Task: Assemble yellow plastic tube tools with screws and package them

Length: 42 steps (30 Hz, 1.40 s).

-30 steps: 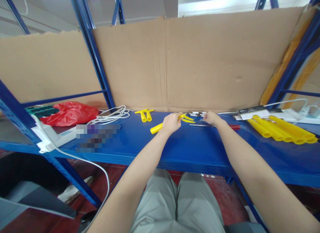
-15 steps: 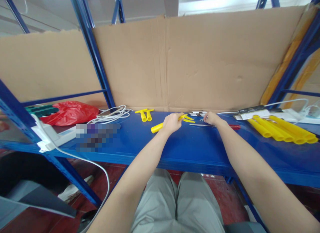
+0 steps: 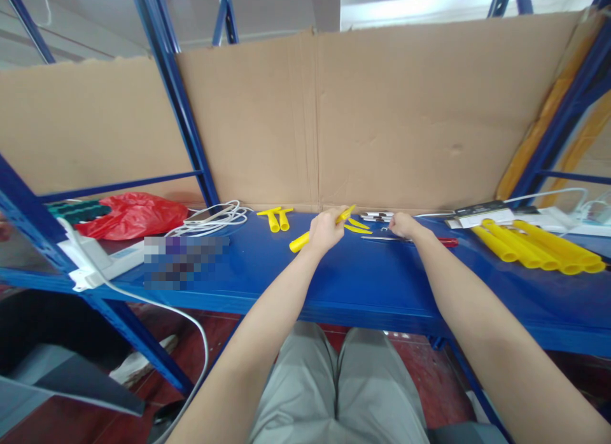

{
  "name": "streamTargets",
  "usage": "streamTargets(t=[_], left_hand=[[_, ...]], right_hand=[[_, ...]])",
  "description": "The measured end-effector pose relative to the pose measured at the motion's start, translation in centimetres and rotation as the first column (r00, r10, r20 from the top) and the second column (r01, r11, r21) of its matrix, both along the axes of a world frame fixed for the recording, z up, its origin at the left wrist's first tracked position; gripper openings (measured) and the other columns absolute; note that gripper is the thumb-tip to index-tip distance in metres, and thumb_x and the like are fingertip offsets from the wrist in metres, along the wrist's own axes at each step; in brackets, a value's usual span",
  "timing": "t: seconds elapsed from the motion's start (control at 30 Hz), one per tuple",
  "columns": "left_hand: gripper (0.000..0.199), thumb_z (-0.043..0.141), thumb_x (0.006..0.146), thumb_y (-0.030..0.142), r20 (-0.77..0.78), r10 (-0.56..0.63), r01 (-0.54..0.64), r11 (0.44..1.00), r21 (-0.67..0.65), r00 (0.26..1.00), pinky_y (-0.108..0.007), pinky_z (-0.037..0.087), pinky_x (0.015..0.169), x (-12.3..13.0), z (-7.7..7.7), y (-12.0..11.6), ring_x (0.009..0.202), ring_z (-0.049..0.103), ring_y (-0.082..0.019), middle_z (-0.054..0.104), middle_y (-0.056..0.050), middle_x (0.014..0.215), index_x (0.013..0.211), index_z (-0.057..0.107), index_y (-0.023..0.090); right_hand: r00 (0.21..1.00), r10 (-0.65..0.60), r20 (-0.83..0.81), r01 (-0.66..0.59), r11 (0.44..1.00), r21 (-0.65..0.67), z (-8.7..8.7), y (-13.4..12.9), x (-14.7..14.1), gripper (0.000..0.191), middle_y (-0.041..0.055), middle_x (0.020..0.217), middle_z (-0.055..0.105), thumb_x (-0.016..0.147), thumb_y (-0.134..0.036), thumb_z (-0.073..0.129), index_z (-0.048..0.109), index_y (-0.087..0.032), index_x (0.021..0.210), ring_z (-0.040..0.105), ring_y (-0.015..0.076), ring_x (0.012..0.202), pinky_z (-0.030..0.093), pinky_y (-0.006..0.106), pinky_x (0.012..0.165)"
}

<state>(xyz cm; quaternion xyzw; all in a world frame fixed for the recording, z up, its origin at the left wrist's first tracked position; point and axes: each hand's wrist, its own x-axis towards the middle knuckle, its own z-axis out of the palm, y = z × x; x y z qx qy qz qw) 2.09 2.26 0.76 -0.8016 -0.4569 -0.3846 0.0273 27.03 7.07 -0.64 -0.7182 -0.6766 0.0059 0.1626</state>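
My left hand is wrapped round a yellow plastic tube-like handle, whose narrower end sticks up beyond the fingers. Slightly right of it, curved yellow strips lie on the blue shelf. My right hand is closed low over the shelf, fingers pinched beside tiny metal bits; anything between the fingertips is hidden. Under that wrist passes a screwdriver with a red handle and a long metal shaft. White-and-dark slim pieces lie just behind the right hand.
Two yellow T-shaped pieces stand at the back left. Several yellow tubes lie to the right. A red plastic bag, white cables and a white power strip occupy the left. Cardboard walls the back.
The yellow handle in my left hand has tilted, its far end now pointing higher, and that hand has shifted slightly left. My right hand has stayed almost in place.
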Motion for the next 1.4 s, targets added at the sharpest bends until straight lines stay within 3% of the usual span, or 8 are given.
streamTargets(t=[0.2, 0.4, 0.53, 0.63, 0.7, 0.8, 0.9, 1.4], left_hand=[[0.025, 0.05, 0.09, 0.023, 0.499, -0.051, 0.004, 0.996, 0.094, 0.865, -0.025, 0.048, 0.085, -0.6, 0.9, 0.8, 0.1, 0.064, -0.018, 0.071, -0.007, 0.105, 0.108, 0.067, 0.017], [0.029, 0.069, 0.077, 0.034, 0.902, -0.074, 0.126, 0.992, 0.022, 0.426, -0.017, 0.04, 0.049, -0.8, 1.9, 1.3, 0.05, 0.052, -0.008, 0.054, 0.004, 0.052, 0.06, 0.053, 0.016], [0.037, 0.071, 0.076, 0.031, 0.991, -0.03, 0.353, 0.935, -0.018, 0.131, -0.016, 0.029, 0.038, -1.3, 2.8, 0.9, 0.036, 0.036, -0.004, 0.042, 0.008, 0.045, 0.057, 0.042, 0.018], [0.029, 0.061, 0.085, 0.019, 0.991, 0.13, 0.538, 0.834, -0.12, 0.018, -0.015, 0.028, 0.037, -1.8, 2.8, 0.9, 0.034, 0.034, -0.004, 0.04, 0.008, 0.046, 0.062, 0.042, 0.018], [0.027, 0.05, 0.089, 0.012, 0.961, 0.261, 0.667, 0.7, -0.254, 0.092, -0.014, 0.027, 0.036, -2.0, 2.4, 1.0, 0.033, 0.033, -0.003, 0.04, 0.007, 0.045, 0.064, 0.043, 0.017], [0.025, 0.043, 0.09, 0.007, 0.86, 0.342, 0.754, 0.424, -0.501, 0.379, -0.015, 0.028, 0.034, -1.8, 1.4, 1.4, 0.033, 0.034, -0.004, 0.043, 0.005, 0.047, 0.067, 0.048, 0.015], [0.023, 0.041, 0.089, 0.005, 0.763, 0.336, 0.7, 0.311, -0.643, 0.552, -0.016, 0.03, 0.034, -1.3, 0.6, 1.6, 0.033, 0.037, -0.006, 0.045, 0.003, 0.047, 0.07, 0.051, 0.013], [0.025, 0.038, 0.09, 0.005, 0.749, 0.274, 0.681, 0.311, -0.662, 0.603, -0.015, 0.033, 0.036, -1.0, 0.5, 1.5, 0.034, 0.039, -0.006, 0.045, 0.002, 0.048, 0.069, 0.05, 0.013]], right_hand=[[0.999, -0.044, 0.009, 0.043, 0.999, 0.02, 0.1, -0.2, -0.4, 0.013, 0.0096, 0.065, 0.066, 0.072, -0.011, 0.055, 0.069, -0.012, 0.072, 0.062, 0.0189, 0.068, 0.044, 0.024, 0.065], [0.979, 0.06, -0.193, -0.031, 0.988, 0.15, 0.4, -0.5, -1.1, 0.019, -0.0004, 0.054, 0.052, 0.069, -0.004, 0.047, 0.054, -0.015, 0.055, 0.049, 0.0119, 0.056, 0.036, 0.023, 0.056], [0.919, 0.13, -0.371, -0.05, 0.975, 0.217, 0.9, -0.6, -2.2, 0.016, 0.0001, 0.064, 0.057, 0.072, -0.005, 0.05, 0.054, -0.016, 0.061, 0.05, 0.0117, 0.062, 0.039, 0.023, 0.062], [0.864, 0.168, -0.475, -0.078, 0.976, 0.205, 1.2, -0.6, -3.3, 0.011, 0.0021, 0.069, 0.061, 0.075, -0.011, 0.053, 0.056, -0.016, 0.065, 0.052, 0.0126, 0.065, 0.042, 0.025, 0.068], [0.81, 0.229, -0.54, -0.127, 0.967, 0.22, 1.3, -0.5, -4.2, 0.01, 0.0025, 0.071, 0.061, 0.077, -0.015, 0.054, 0.057, -0.016, 0.067, 0.052, 0.0127, 0.067, 0.043, 0.025, 0.07], [0.712, 0.347, -0.61, -0.231, 0.937, 0.263, 1.3, -0.5, -5.7, 0.009, 0.0015, 0.074, 0.061, 0.076, -0.023, 0.058, 0.057, -0.017, 0.07, 0.052, 0.0125, 0.07, 0.043, 0.025, 0.07], [0.626, 0.429, -0.651, -0.333, 0.902, 0.275, 1.2, -0.5, -7.1, 0.017, -0.0003, 0.072, 0.058, 0.072, -0.034, 0.063, 0.058, -0.017, 0.073, 0.05, 0.012, 0.069, 0.042, 0.025, 0.069], [0.557, 0.531, -0.639, -0.518, 0.823, 0.232, 0.7, -1.8, -9.5, 0.01, -0.002, 0.071, 0.056, 0.07, -0.026, 0.06, 0.056, -0.017, 0.07, 0.048, 0.0114, 0.068, 0.04, 0.026, 0.071]])
